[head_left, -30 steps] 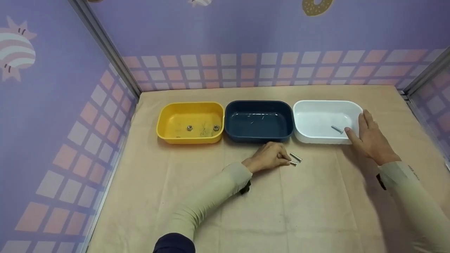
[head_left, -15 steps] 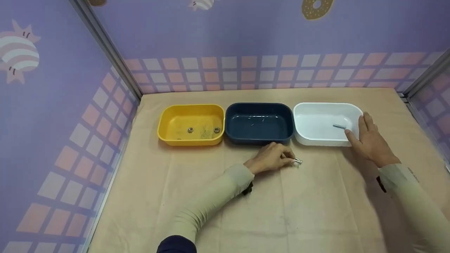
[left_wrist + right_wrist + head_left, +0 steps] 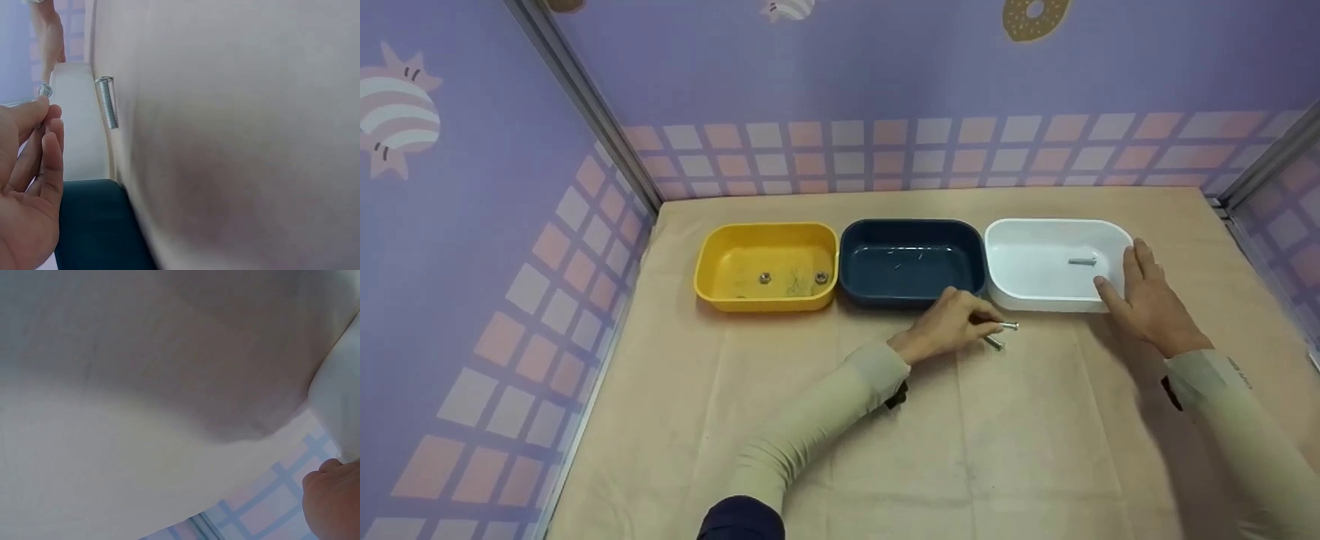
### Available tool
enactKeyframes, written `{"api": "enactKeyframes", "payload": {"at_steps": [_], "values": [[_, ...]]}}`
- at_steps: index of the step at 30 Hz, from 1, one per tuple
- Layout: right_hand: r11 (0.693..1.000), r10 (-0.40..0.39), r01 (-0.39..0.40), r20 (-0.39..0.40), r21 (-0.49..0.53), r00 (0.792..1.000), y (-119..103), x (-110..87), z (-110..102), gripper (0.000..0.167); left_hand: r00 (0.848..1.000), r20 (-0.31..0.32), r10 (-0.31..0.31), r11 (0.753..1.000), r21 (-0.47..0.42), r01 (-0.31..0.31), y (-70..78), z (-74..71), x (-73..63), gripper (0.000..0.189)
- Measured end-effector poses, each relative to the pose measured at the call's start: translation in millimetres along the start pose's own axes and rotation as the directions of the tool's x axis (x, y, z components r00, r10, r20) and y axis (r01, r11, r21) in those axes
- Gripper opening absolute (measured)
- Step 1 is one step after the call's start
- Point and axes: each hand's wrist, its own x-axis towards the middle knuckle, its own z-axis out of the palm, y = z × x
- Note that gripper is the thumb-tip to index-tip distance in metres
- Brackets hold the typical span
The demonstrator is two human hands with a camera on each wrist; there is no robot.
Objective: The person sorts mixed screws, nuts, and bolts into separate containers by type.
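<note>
My left hand point(image 3: 949, 326) pinches a silver bolt point(image 3: 1011, 326) between thumb and fingertips, its head pointing right, over the cloth in front of the trays. In the left wrist view the bolt's head point(image 3: 45, 90) shows beyond the thumb. A second bolt point(image 3: 995, 342) lies on the cloth just below that hand; its threaded shank shows in the left wrist view. My right hand point(image 3: 1159, 307) holds the right end of the white tray point(image 3: 1020, 302), thumb over the rim and fingers along the outer side. Inside that tray lies another bolt point(image 3: 1082, 262).
A dark blue tray point(image 3: 911, 301) stands between the white tray and a yellow tray point(image 3: 765, 304), all in a row. Metal nuts point(image 3: 821, 277) lie in the yellow one. Patterned walls point(image 3: 885, 75) border the beige cloth point(image 3: 885, 465) at the back and sides.
My left hand has taken up one of the two bolts from the cloth and moved it slightly right and up. The bolt in the white tray has turned. My right hand stays at the tray.
</note>
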Motion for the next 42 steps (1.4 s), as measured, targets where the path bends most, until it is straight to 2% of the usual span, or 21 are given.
{"api": "enactKeyframes", "payload": {"at_steps": [6, 12, 19, 25, 30, 36, 42], "values": [[1.0, -0.007, 0.007, -0.004, -0.001, 1.0, 2.3, -2.1, -0.9, 0.093, 0.999, -0.013, 0.044, 0.999, 0.013, -0.044, 3.5, -2.6, 12.7, 0.017], [1.0, -0.015, 0.014, -0.018, -0.017, 1.0, 1.7, 1.3, 0.0, 0.094, 0.997, -0.05, 0.064, 0.998, -0.018, -0.065, 5.2, -5.8, 25.1, 0.017], [0.999, -0.005, 0.004, -0.021, -0.037, 1.0, 1.5, 2.4, 0.9, 0.095, 0.996, -0.082, 0.047, 0.998, -0.029, -0.05, 7.8, -6.2, 41.1, 0.018], [0.999, 0.004, -0.006, -0.029, -0.045, 1.0, 0.4, 2.0, 0.7, 0.095, 0.99, -0.134, 0.038, 0.999, 0.023, -0.035, 7.0, -2.5, 60.5, 0.017], [0.999, -0.023, 0.02, -0.062, -0.05, 0.998, 0.6, 2.4, 0.7, 0.093, 0.987, -0.161, 0.017, 0.999, 0.045, -0.009, 6.5, 3.2, 74.6, 0.017], [0.996, -0.036, 0.029, -0.083, -0.082, 0.996, 0.1, 5.5, 0.4, 0.092, 0.986, -0.167, -0.017, 0.998, 0.056, 0.027, 9.1, 9.8, 88.5, 0.017], [0.996, -0.024, 0.017, -0.078, -0.086, 0.997, 1.0, 3.5, -0.7, 0.093, 0.989, -0.141, -0.043, 0.997, 0.062, 0.052, 11.7, 18.4, 99.8, 0.019]]}}
